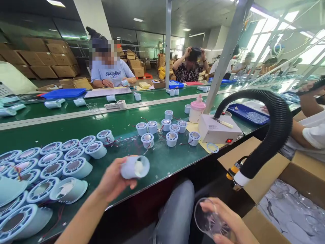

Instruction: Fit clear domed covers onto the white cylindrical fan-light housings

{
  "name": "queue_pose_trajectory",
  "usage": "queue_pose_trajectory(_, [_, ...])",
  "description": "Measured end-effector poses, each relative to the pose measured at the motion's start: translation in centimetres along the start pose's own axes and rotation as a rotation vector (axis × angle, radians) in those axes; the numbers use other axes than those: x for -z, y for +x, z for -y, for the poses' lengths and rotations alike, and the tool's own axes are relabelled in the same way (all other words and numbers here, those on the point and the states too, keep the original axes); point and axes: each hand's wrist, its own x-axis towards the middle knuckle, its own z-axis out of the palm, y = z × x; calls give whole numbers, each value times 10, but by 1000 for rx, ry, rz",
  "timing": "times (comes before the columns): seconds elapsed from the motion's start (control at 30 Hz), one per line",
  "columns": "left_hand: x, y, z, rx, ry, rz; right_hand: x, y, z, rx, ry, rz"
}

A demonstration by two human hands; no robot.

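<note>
My left hand (115,179) is closed around a light blue round plastic housing (128,167), holding it above the bench edge. The housing is tilted so its open end faces right, and something white shows inside. Lower right, my right hand (225,217) grips a clear plastic cup (207,220) over the dark gap beside my knee. Left of my left hand, rows of similar blue housings (77,167) cover the bench, many with metallic discs and thin red wires. One housing (68,189) lies on its side with white material inside.
On the green bench (142,183) stand several smaller-looking blue housings (172,139) with wires. A white box (218,128) with a lit red switch sits beside a black flexible hose (276,122). A cardboard box (299,217) holds clear plastic parts. People work across the belt and at right.
</note>
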Motion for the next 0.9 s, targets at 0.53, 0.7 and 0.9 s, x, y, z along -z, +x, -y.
queue_pose_trajectory(0.53, [-80, -9, 69, -289, 771, 614, -26, 28, 34, -107, -494, -20])
queue_pose_trajectory(0.7, [-70, -2, 92, -341, 627, 594, -26, 28, 38, -174, -114, -107])
queue_pose_trajectory(0.9, [-71, -5, 95, -356, 682, 707, -19, 28, 28, -302, 164, -211])
